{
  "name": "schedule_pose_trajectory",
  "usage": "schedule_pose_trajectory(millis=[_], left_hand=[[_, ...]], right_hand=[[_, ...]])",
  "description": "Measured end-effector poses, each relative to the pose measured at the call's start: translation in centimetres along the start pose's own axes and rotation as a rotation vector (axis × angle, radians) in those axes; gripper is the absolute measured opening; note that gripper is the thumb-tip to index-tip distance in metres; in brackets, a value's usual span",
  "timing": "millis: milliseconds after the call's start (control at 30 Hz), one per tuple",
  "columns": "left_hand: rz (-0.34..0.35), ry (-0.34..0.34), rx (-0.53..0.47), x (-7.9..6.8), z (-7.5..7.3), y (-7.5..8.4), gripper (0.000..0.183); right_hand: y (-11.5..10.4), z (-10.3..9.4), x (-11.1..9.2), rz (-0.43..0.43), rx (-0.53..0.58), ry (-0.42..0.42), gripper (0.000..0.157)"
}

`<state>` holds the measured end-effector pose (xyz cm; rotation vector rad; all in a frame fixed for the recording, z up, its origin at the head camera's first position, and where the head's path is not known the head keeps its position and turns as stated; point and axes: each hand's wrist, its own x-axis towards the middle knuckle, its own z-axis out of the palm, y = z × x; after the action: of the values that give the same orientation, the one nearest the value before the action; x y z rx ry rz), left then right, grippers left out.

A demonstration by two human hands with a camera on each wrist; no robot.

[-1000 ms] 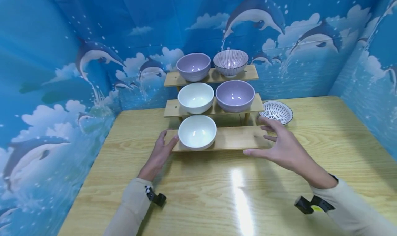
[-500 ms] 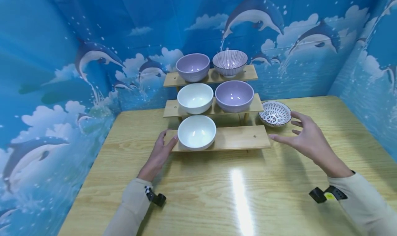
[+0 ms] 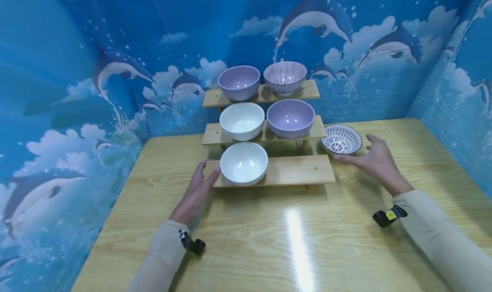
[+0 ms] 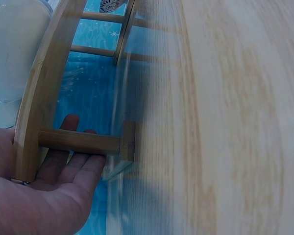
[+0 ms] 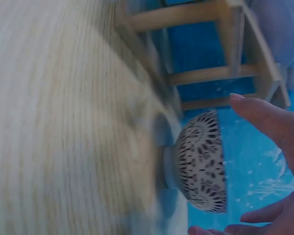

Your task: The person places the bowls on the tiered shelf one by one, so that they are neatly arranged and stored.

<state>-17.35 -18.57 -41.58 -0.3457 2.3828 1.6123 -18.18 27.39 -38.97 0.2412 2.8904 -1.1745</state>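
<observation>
My left hand (image 3: 197, 187) grips the left end of the lowest step of a tiered wooden shelf (image 3: 296, 171). In the left wrist view its fingers (image 4: 71, 169) curl below the board beside a round wooden post (image 4: 83, 141). My right hand (image 3: 378, 162) is spread near the black-and-white patterned bowl (image 3: 341, 139), which stands upright on the table to the right of the shelf. The right wrist view shows the thumb and fingers on either side of the bowl's rim, apart from it. A white bowl (image 3: 244, 164) sits on the lowest step, close to my left thumb.
On the middle step stand a white bowl (image 3: 242, 121) and a purple bowl (image 3: 291, 118). The top step bears a purple bowl (image 3: 239, 83) and a striped bowl (image 3: 285, 77). Behind the table (image 3: 238, 240) hangs a blue dolphin-print sheet (image 3: 230, 23).
My right hand has moved right from the lowest step's right end, then slightly forward towards the patterned bowl. The left hand, shelf and bowls have stayed in place.
</observation>
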Motion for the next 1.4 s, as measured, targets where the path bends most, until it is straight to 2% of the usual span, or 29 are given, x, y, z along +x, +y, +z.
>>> schedule_pose_trajectory(millis=[400,800,967,1100,1400], left_hand=[[0.037,-0.011,-0.015,0.1,-0.1,-0.2,0.087],[0.021,-0.002,-0.017,0.4,0.0,-0.2,0.086],[0.017,-0.001,-0.013,0.3,0.0,-0.2,0.086],[0.023,-0.002,-0.008,0.3,0.0,-0.3,0.086],[0.021,0.004,-0.011,0.2,0.0,-0.2,0.087]], right_hand=[[0.1,2.2,2.8,0.015,0.043,0.04,0.137],[-0.1,2.9,3.4,0.045,0.107,0.073,0.127],[0.1,2.8,3.3,0.048,0.113,0.087,0.126],[0.2,2.3,3.0,0.055,0.112,0.089,0.131],[-0.2,0.0,0.9,0.072,0.113,0.076,0.135]])
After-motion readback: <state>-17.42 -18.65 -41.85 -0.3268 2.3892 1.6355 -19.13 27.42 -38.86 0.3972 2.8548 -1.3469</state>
